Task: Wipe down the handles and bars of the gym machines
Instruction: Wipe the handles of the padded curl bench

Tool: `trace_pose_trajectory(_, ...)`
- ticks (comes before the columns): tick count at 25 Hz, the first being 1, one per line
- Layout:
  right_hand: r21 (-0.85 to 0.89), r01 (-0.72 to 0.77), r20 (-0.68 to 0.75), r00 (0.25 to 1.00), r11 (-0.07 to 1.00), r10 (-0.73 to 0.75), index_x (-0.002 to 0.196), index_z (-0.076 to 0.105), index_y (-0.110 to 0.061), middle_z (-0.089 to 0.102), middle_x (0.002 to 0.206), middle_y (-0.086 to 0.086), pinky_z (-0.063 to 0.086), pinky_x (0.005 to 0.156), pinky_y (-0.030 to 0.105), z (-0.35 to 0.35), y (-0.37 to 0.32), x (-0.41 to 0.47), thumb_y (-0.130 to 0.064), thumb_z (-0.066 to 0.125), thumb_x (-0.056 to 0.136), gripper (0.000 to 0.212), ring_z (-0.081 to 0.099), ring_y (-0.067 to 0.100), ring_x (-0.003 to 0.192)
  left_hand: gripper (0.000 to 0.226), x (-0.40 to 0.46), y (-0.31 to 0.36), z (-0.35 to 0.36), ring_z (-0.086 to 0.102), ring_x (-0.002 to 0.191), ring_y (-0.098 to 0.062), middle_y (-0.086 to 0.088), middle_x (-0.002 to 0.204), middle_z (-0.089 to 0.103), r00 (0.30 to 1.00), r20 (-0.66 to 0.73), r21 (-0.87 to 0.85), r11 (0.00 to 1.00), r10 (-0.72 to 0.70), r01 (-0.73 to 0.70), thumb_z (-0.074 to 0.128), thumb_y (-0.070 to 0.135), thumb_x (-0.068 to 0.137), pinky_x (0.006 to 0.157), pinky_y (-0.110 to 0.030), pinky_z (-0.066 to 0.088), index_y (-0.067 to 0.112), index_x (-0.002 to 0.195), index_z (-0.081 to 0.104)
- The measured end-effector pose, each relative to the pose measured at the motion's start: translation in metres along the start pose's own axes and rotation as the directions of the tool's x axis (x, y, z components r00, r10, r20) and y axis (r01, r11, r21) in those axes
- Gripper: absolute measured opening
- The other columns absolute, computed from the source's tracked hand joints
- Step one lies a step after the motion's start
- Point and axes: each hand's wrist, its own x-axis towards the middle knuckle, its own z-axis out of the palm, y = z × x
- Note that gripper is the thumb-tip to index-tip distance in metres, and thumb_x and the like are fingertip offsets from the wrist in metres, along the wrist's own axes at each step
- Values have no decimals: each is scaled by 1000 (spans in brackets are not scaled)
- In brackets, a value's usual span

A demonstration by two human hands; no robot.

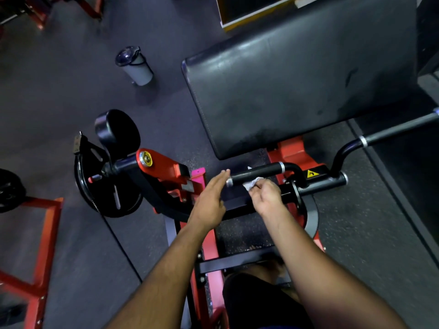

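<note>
My right hand (266, 195) pinches a white cloth (252, 182) against the underside of the black handle (256, 172); my left hand (210, 198), fingers (221, 180) straight, hovers beside the handle's end.

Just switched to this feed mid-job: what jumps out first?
The right hand presses a white cloth against the near black handle, centre frame, with the left hand open beside the handle's end. A big black pad fills the upper right; a bottle stands on the floor, upper left.
</note>
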Motion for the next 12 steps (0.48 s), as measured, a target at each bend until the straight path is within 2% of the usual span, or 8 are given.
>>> trace_pose_trajectory(1,-21,0,25,1000,1000,1,74,61,-5,62,67,13,48,48,22,5,4,-6,19,32,85,39,57,22,62,99,-8,-6,2,32,152,-13,3,166,30,998,-46,-97,995,-35,31,39,-22,72,125,-30,27,23,160,34)
trace_pose_trajectory(3,-39,-20,71,997,999,23,78,66,-2,69,67,12,54,53,28,19,20,-19,22,29,84,45,66,22,59,98,-20,-13,4,36,150,-14,4,165,31,987,-107,-173,980,-117,97,39,-21,74,123,-39,33,25,160,33)
trace_pose_trajectory(6,-74,-49,74,996,996,55,71,61,5,67,67,17,58,59,30,32,39,-34,24,30,84,38,67,27,61,92,-30,-12,-3,46,143,-14,4,160,38,977,-136,-177,974,-166,141,41,-17,79,118,-39,40,26,159,34)
trace_pose_trajectory(8,-169,14,60,998,985,-4,73,63,6,69,69,17,57,64,32,21,46,-38,23,37,81,32,66,30,67,88,-30,-11,-10,48,141,-15,4,159,40,978,-124,-154,977,-166,146,45,-12,84,115,-37,43,28,161,31)
trace_pose_trajectory(10,-363,233,9,969,902,-247,83,71,-1,73,83,18,55,61,29,-10,41,-37,14,46,82,28,67,29,74,83,-25,-11,-13,43,145,-15,4,162,36,984,-72,-118,981,-163,154,50,-4,91,116,-37,41,30,162,26)
trace_pose_trajectory(11,-476,371,7,908,797,-419,88,73,-5,74,91,17,53,64,26,-29,28,-35,7,52,82,25,67,26,78,81,-25,-9,-12,40,146,-15,3,164,34,985,-42,-116,980,-165,159,52,0,94,117,-37,39,31,163,23)
trace_pose_trajectory(12,-583,487,32,813,650,-581,92,74,-8,73,96,15,52,68,24,-44,11,-34,-1,57,80,21,66,24,82,80,-24,-9,-11,39,147,-15,3,165,33,987,-23,-124,980,-161,157,53,2,95,118,-36,38,31,163,22)
